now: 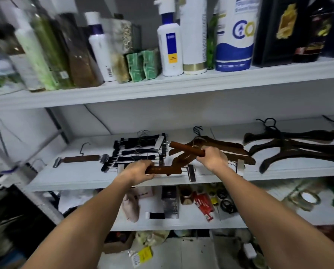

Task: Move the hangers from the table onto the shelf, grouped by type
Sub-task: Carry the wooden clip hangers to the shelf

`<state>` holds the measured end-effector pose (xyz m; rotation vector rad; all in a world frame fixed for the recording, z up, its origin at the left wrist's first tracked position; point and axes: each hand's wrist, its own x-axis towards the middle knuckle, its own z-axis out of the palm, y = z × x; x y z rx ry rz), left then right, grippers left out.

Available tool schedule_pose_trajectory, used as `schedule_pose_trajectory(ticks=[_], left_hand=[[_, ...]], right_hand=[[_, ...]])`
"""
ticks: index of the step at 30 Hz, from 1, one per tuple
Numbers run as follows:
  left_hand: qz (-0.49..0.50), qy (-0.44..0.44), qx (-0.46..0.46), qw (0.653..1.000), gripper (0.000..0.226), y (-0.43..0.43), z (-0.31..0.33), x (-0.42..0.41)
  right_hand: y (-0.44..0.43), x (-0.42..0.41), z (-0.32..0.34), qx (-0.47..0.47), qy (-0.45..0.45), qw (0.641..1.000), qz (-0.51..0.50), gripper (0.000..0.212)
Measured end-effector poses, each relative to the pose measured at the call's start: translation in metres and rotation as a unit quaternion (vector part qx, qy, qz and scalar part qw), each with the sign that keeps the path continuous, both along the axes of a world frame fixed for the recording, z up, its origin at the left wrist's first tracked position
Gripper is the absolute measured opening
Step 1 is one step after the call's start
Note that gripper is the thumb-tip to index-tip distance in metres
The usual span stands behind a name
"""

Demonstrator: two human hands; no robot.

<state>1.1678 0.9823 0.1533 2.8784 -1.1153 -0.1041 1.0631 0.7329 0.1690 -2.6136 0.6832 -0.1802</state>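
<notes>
My left hand grips a brown wooden clip hanger at the front edge of the middle shelf. A second brown clip hanger, tilted up to the left, is gripped by my right hand just above the shelf. One more brown clip hanger lies at the shelf's left. Several black clip hangers are stacked in the middle. Behind my right hand lie brown wooden coat hangers, and dark coat hangers fill the right end.
The top shelf holds bottles, jars and boxes. The shelf below carries small boxes, tubes and tape rolls. Clutter lies on the floor under the shelves.
</notes>
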Motion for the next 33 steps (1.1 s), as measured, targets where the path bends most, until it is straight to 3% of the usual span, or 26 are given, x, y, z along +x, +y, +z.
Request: schedule_pose_trajectory(ticks=[17, 24, 33], left_hand=[[0.023, 0.000, -0.034, 0.999, 0.037, 0.195, 0.002, 0.107], [0.051, -0.002, -0.025, 0.998, 0.024, 0.295, -0.006, 0.143], [0.082, 0.034, -0.054, 0.995, 0.027, 0.362, -0.029, 0.180]], right_hand=[[0.200, 0.117, 0.013, -0.083, -0.031, 0.995, 0.049, 0.023], [0.287, 0.163, 0.013, -0.095, -0.048, 0.993, 0.060, 0.022], [0.327, 0.199, 0.000, -0.107, -0.024, 0.990, 0.084, 0.014]])
